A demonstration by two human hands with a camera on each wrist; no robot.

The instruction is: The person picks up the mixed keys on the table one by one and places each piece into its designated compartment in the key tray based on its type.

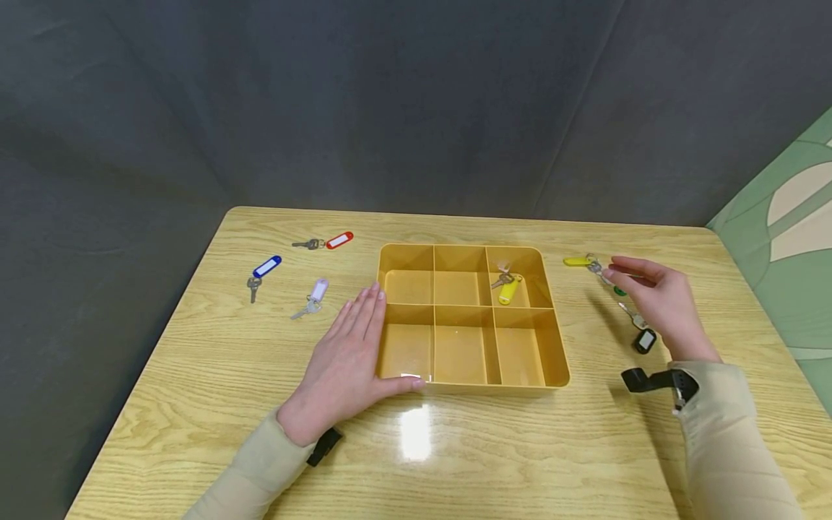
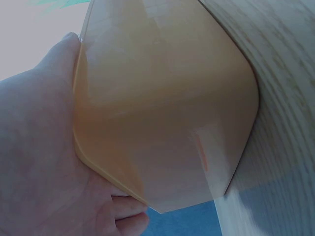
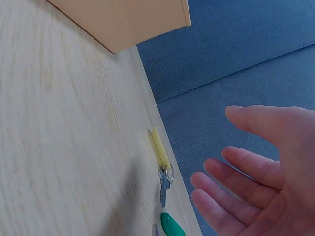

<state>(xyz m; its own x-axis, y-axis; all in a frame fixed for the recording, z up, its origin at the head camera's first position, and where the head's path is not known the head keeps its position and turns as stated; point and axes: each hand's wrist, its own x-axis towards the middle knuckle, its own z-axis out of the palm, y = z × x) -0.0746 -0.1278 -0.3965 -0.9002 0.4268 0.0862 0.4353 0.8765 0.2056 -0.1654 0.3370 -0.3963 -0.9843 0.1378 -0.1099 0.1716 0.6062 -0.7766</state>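
A yellow box (image 1: 432, 347) with several compartments stands mid-table. My left hand (image 1: 344, 354) rests on its near left corner, fingers straight along the left rim and thumb on the front rim. A key with a yellow tag (image 1: 509, 290) lies in the far right compartment. My right hand (image 1: 663, 303) is raised to the right of the box, fingers loosely bent and holding nothing. Below it on the table lie another key with a yellow tag (image 3: 160, 147), a green tag (image 3: 172, 225) partly hidden in the head view, and a key with a black tag (image 1: 645, 341).
Left of the box lie keys with a red tag (image 1: 340, 240), a blue tag (image 1: 267, 266) and a pale purple tag (image 1: 318, 290). The wooden table (image 1: 520, 455) ends at the back before a dark grey partition (image 1: 403, 108). A green patterned surface (image 1: 793, 238) is at the right.
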